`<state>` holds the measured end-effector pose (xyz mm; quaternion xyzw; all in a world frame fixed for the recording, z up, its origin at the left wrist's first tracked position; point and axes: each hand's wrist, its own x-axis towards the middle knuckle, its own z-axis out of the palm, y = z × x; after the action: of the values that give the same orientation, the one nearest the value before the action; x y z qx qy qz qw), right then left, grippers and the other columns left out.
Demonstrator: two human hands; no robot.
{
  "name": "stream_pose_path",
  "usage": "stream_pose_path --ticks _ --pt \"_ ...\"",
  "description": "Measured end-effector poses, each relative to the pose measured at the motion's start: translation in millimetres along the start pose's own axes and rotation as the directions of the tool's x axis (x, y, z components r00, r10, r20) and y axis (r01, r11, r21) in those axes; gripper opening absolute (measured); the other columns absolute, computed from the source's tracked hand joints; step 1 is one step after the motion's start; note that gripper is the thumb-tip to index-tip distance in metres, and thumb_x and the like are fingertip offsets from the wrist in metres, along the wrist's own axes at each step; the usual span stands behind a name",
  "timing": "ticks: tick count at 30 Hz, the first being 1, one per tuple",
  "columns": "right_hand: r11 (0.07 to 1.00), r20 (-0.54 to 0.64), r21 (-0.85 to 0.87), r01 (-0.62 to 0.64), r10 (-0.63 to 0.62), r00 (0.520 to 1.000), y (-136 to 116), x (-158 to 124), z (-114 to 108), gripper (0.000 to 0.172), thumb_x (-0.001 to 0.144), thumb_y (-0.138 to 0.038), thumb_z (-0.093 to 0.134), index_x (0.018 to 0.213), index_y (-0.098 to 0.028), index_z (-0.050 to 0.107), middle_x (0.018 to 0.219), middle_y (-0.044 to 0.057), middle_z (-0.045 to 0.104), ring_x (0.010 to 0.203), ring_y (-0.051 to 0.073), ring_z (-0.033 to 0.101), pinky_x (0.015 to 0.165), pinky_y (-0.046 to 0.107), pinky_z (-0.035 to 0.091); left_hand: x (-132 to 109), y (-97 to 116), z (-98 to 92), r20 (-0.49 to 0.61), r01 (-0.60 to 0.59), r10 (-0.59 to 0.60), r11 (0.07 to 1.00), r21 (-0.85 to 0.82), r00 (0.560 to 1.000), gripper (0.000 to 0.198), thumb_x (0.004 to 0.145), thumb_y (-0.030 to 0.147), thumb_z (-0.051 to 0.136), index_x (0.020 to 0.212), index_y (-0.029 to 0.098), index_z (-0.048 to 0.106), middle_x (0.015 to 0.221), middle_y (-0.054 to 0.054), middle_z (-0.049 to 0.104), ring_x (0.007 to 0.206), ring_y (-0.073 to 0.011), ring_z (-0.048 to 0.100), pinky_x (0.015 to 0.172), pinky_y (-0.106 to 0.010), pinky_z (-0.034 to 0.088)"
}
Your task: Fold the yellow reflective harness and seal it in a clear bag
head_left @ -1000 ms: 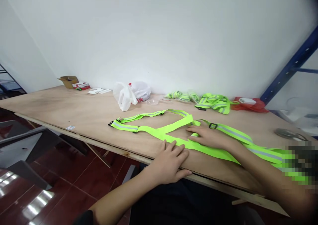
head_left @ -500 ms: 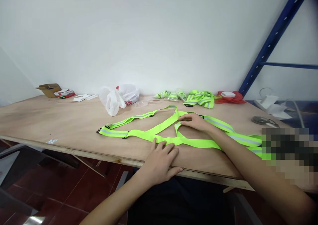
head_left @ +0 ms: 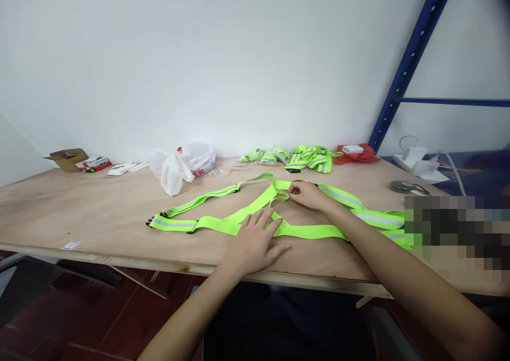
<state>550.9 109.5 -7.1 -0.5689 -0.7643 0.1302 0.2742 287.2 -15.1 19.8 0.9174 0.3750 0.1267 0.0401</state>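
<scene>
A neon-yellow reflective vest (head_left: 217, 224) made of elastic straps lies spread on the wooden table, with silver stripes and black buckles at its left end. My left hand (head_left: 258, 241) lies flat on its front strap, fingers slightly spread. Farther back, my right hand (head_left: 308, 195) has thumb and fingers pinched on a short looped strap of the vest near its middle. The strap's end between the fingertips is partly hidden. To the right the straps run behind my right forearm toward a blurred patch.
White plastic bags (head_left: 171, 170), bundled vests in clear bags (head_left: 263, 156), a loose folded vest (head_left: 311, 159) and a red bag (head_left: 356, 153) line the wall. An open cardboard box (head_left: 68, 159) stands far left. A power strip (head_left: 418, 164) and blue rack post (head_left: 410, 63) are at right.
My left hand has moved farther onto the front strap. My right hand has closed into a pinch and drawn the short strap into a loop. The view has shifted slightly right.
</scene>
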Motion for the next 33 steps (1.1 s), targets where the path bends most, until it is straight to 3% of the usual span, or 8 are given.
stream_pose_path --ticks 4,9,15,19,23,25,29,33 --pt "0.998 0.048 -0.054 0.032 -0.029 0.998 -9.7 -3.4 2.3 0.024 0.089 -0.041 0.058 0.085 -0.022 0.073 0.093 0.007 0.075 0.087 0.023 0.066 0.076 0.031 0.047 4.6 -4.1 13.4 0.117 0.004 0.003 0.998 -0.057 0.993 0.066 0.102 0.061 0.04 0.152 0.02 0.044 0.161 -0.017 0.036 0.151 -0.0362 0.03 0.12 -0.062 0.024" --pt "0.978 0.045 -0.189 0.085 -0.078 0.996 -27.3 -6.3 8.5 0.04 0.093 -0.056 0.053 0.093 -0.021 0.073 0.104 0.011 0.072 0.107 0.029 0.06 0.089 0.036 0.044 4.8 -3.6 15.8 0.156 -0.036 0.054 0.992 -0.118 0.986 0.071 0.1 0.064 0.039 0.156 0.02 0.039 0.164 -0.017 0.031 0.153 -0.0373 0.025 0.122 -0.065 0.014" --pt "0.987 0.039 -0.159 -0.018 0.024 0.999 -32.7 -3.5 16.1 0.046 0.09 -0.066 0.052 0.084 -0.022 0.06 0.089 0.007 0.069 0.084 0.025 0.061 0.074 0.034 0.045 3.4 2.3 16.9 0.173 -0.15 0.18 0.973 -0.175 0.968 0.071 0.099 0.066 0.041 0.156 0.025 0.038 0.165 -0.014 0.029 0.154 -0.0354 0.021 0.123 -0.062 0.012" --pt "0.993 -0.02 -0.083 -0.083 0.081 0.996 -28.9 -2.2 18.7 0.045 0.085 -0.06 0.064 0.108 -0.022 0.059 0.106 0.01 0.069 0.095 0.027 0.064 0.079 0.036 0.049 2.1 8.9 17.9 0.199 -0.171 0.206 0.969 -0.18 0.958 0.078 0.099 0.07 0.036 0.159 0.02 0.032 0.166 -0.018 0.024 0.155 -0.034 0.02 0.124 -0.06 0.012" --pt "0.988 -0.08 -0.154 0.031 -0.044 0.996 -26.2 -2.1 21.7 0.069 0.082 -0.049 0.072 0.14 -0.02 0.047 0.139 0.016 0.058 0.128 0.033 0.054 0.101 0.044 0.045 1.4 19.7 20.4 0.215 -0.181 0.21 0.973 -0.146 0.954 0.092 0.095 0.076 0.038 0.161 0.014 0.023 0.166 -0.022 0.016 0.156 -0.035 0.012 0.123 -0.063 0.006" --pt "0.973 -0.023 -0.207 0.102 -0.11 0.994 -27.1 -3.0 22.0 0.072 0.085 -0.047 0.069 0.147 -0.021 0.043 0.147 0.017 0.053 0.135 0.034 0.05 0.109 0.047 0.041 1.5 25.4 23.3 0.212 -0.181 0.205 0.975 -0.125 0.955 0.096 0.093 0.077 0.043 0.161 0.013 0.02 0.166 -0.023 0.014 0.156 -0.0352 0.011 0.123 -0.064 0.004" --pt "0.949 0.254 -0.206 0.24 -0.185 0.949 -31.8 -5.6 21.6 0.063 0.095 -0.052 0.051 0.151 -0.023 0.046 0.156 0.014 0.048 0.144 0.031 0.043 0.118 0.045 0.032 0.6 33.4 28.9 0.208 -0.188 0.204 0.978 -0.096 0.957 0.1 0.089 0.074 0.054 0.161 0.014 0.019 0.166 -0.023 0.013 0.156 -0.0359 0.009 0.122 -0.065 0.007" --pt "0.949 0.357 -0.237 0.209 -0.115 0.927 -35.0 -3.9 21.8 0.075 0.093 -0.068 0.045 0.156 -0.027 0.041 0.162 0.012 0.039 0.151 0.032 0.031 0.122 0.05 0.022 -2.7 35.6 29.8 0.196 -0.207 0.219 0.975 -0.076 0.956 0.1 0.089 0.071 0.057 0.162 0.016 0.018 0.166 -0.024 0.013 0.156 -0.0359 0.008 0.123 -0.064 0.009"
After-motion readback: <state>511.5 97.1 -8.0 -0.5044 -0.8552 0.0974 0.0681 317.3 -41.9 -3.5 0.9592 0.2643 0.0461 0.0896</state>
